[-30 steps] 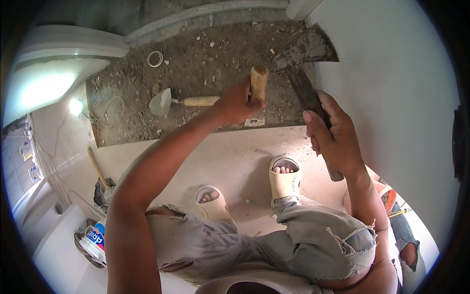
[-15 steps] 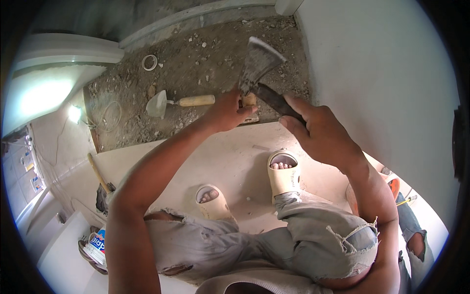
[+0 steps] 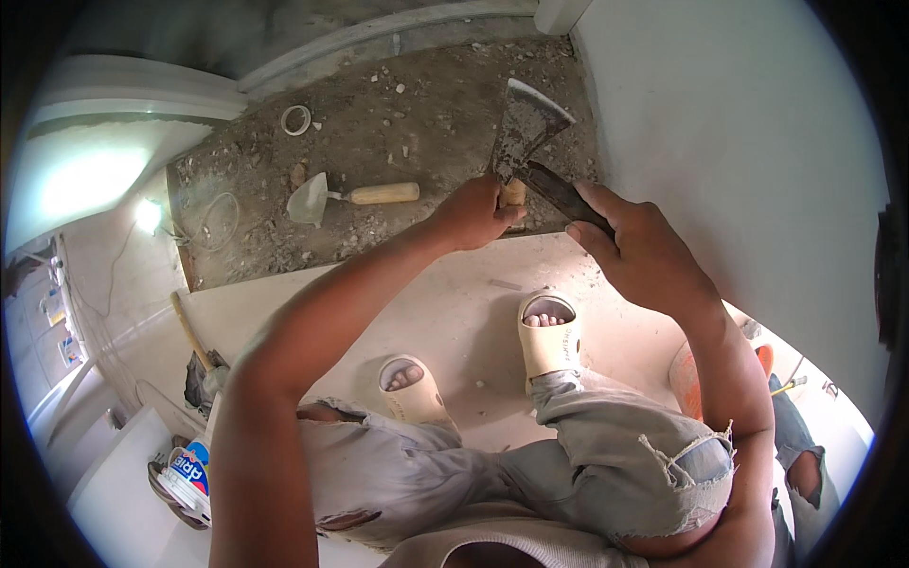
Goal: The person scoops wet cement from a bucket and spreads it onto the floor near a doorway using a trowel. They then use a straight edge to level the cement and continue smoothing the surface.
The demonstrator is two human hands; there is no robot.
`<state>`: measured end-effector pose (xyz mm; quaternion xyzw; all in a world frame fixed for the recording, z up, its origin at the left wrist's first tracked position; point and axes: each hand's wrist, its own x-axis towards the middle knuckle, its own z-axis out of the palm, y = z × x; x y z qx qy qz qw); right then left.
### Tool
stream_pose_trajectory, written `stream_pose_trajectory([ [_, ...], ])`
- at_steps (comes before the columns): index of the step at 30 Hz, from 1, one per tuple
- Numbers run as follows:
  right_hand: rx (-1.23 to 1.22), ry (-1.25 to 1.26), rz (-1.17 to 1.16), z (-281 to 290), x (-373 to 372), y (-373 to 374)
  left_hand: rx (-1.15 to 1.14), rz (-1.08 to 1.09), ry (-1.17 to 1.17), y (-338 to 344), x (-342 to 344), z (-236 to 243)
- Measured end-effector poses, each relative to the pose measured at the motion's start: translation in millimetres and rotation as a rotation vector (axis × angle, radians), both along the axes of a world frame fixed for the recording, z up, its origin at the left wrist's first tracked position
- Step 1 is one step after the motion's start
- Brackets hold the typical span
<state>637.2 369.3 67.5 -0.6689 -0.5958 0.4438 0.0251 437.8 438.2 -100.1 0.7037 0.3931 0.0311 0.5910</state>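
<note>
My left hand is closed around a short upright wooden handle above the dirt patch; its lower part is hidden. My right hand grips the dark shaft of a hatchet, whose broad metal head sits over the top of the wooden handle; whether they touch I cannot tell. Left of my left hand, a trowel with a pale blade and wooden grip lies on the dirt. A white ring lies farther back.
My sandalled feet stand on a pale floor. A white wall rises at right. A lit lamp with cords, a long wooden handle and a plastic bucket are at left. A denim leg shows at lower right, beside an orange object.
My right hand has swung the hatchet head left and down from the upper right to over the wooden handle, then shifted slightly right. My left hand has stayed around the handle.
</note>
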Motion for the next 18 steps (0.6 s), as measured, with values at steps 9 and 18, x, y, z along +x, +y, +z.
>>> stream_pose_trajectory([
  [9,0.302,0.231,-0.265,21,-26,8,0.016,0.159,0.131,24,-79,20],
  [18,0.192,0.071,0.085,-20,-59,35,0.081,0.138,0.153,14,-108,13],
])
